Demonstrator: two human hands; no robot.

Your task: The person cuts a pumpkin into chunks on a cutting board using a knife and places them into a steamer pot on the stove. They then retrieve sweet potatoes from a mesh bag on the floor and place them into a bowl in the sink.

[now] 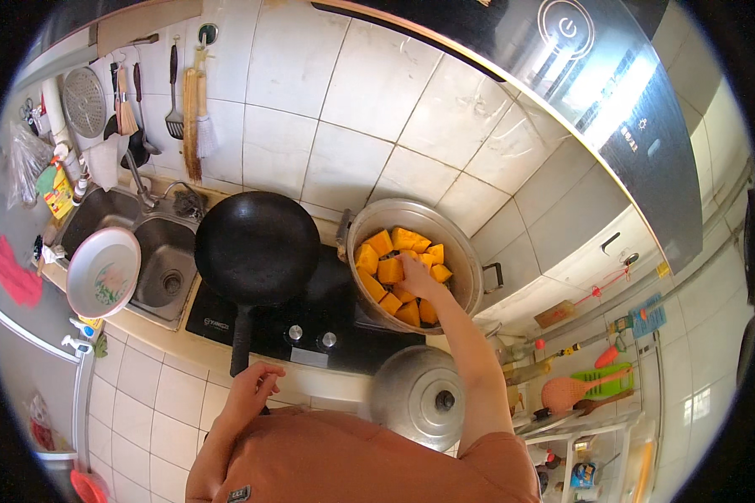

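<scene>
My right hand (420, 278) reaches into a large metal pot (467, 251) on the right of the stove. Its fingers close on an orange pumpkin chunk (390, 271); the fingertips are partly hidden. Several other pumpkin chunks (408, 312) lie around it, skin and flesh showing. My left hand (250, 393) is held before my body with loosely bent fingers and nothing in it. Just beyond it is the handle of a black wok (257, 248), which sits empty on the left of the stove. A metal pot lid (415, 393) with a black knob is beside my right forearm.
A black glass gas stove (365, 346) carries both vessels. Left of it, a white enamel basin (104, 273) straddles the edge of a double steel sink (170, 251). A range hood (604, 94) overhangs at upper right. Utensils (174, 119) hang on the tiled wall; a rack (598, 434) stands right.
</scene>
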